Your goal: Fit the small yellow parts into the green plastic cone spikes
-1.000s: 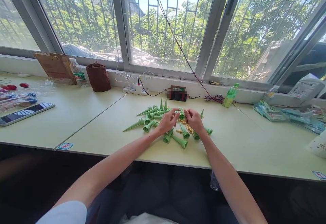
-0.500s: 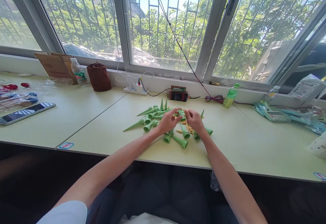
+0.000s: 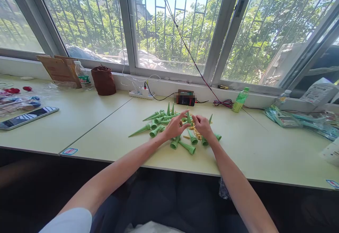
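Observation:
Between the thumb and fingers of my left hand (image 3: 175,126) is a green plastic spike (image 3: 189,117), its narrow tip pointing up. Close on its right, my right hand (image 3: 202,125) is closed in a pinch, and what its fingertips hold is too small to make out. Several more green spikes, hollow at their wide ends, lie around both hands, such as one green spike (image 3: 187,147) in front and another green spike (image 3: 139,130) to the left. Small yellow pegs (image 3: 196,132) are heaped under and between my hands.
A smartphone (image 3: 29,118) lies at the left, near a brown drawstring pouch (image 3: 103,80) and a water bottle (image 3: 82,73). Behind the spikes are a power strip (image 3: 143,93) and a dark device (image 3: 186,98). A green bottle (image 3: 240,100) and plastic packets (image 3: 284,116) stand right.
The green spike in my left hand now stands more upright between the fingers. My hands have otherwise stayed in nearly the same place.

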`<state>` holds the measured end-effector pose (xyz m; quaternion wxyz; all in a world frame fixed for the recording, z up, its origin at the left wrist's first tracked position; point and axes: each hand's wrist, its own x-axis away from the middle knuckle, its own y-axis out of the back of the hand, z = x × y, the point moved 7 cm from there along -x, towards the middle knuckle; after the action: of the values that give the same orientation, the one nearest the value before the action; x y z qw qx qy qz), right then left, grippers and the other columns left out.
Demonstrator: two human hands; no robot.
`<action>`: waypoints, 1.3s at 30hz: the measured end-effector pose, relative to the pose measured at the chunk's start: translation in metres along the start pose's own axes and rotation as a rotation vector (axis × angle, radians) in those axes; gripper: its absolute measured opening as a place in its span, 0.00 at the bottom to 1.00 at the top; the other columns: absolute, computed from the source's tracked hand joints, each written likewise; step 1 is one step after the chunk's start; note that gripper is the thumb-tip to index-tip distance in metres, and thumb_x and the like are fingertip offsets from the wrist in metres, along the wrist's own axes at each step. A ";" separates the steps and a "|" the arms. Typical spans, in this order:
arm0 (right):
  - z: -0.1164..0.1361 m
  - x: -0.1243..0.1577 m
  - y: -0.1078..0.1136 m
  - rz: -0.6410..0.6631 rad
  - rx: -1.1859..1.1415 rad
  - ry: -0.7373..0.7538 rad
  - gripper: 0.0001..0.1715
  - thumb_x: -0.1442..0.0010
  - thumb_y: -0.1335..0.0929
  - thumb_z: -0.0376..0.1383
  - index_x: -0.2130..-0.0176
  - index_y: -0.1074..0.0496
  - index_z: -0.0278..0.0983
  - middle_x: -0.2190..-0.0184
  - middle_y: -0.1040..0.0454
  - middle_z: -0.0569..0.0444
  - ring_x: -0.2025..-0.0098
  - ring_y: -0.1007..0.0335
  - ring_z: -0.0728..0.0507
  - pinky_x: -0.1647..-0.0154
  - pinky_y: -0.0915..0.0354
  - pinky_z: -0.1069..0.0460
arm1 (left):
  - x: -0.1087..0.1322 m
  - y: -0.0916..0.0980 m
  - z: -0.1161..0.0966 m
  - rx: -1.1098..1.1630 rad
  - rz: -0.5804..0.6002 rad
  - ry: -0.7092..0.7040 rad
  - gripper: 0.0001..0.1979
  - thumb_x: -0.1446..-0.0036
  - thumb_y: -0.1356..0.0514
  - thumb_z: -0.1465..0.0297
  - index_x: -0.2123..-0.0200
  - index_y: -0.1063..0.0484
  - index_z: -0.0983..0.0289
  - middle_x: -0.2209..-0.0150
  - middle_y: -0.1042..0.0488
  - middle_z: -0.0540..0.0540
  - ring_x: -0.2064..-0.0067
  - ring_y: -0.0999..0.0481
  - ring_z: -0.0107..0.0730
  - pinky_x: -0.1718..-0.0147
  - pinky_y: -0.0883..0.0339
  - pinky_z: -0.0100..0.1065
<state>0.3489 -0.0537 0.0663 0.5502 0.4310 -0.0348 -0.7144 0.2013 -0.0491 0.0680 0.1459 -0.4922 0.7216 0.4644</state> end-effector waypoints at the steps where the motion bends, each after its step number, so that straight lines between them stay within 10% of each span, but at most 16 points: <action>1: 0.000 0.000 0.000 -0.003 0.005 0.003 0.29 0.37 0.42 0.55 0.80 0.45 0.39 0.84 0.44 0.59 0.79 0.51 0.49 0.76 0.51 0.53 | 0.000 0.000 0.001 -0.005 0.002 0.002 0.35 0.43 0.39 0.63 0.35 0.48 0.58 0.53 0.26 0.59 0.78 0.34 0.18 0.72 0.34 0.27; 20: 0.000 0.002 -0.005 -0.001 -0.084 -0.049 0.27 0.37 0.40 0.52 0.79 0.42 0.38 0.85 0.43 0.60 0.79 0.48 0.49 0.76 0.50 0.53 | -0.001 -0.008 0.011 -0.102 0.020 0.044 0.23 0.40 0.44 0.71 0.42 0.41 0.61 0.51 0.27 0.59 0.73 0.28 0.25 0.65 0.33 0.30; 39: 0.003 0.004 -0.006 0.030 -0.350 -0.077 0.22 0.41 0.35 0.53 0.73 0.35 0.38 0.82 0.34 0.58 0.83 0.40 0.49 0.81 0.43 0.54 | -0.001 -0.001 0.016 0.224 -0.053 0.285 0.21 0.39 0.46 0.53 0.52 0.34 0.64 0.69 0.25 0.52 0.83 0.31 0.22 0.83 0.40 0.24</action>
<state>0.3419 -0.0555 0.0629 0.6255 0.3006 0.0627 -0.7173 0.1982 -0.0355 0.0597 0.1083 -0.5524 0.7691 0.3027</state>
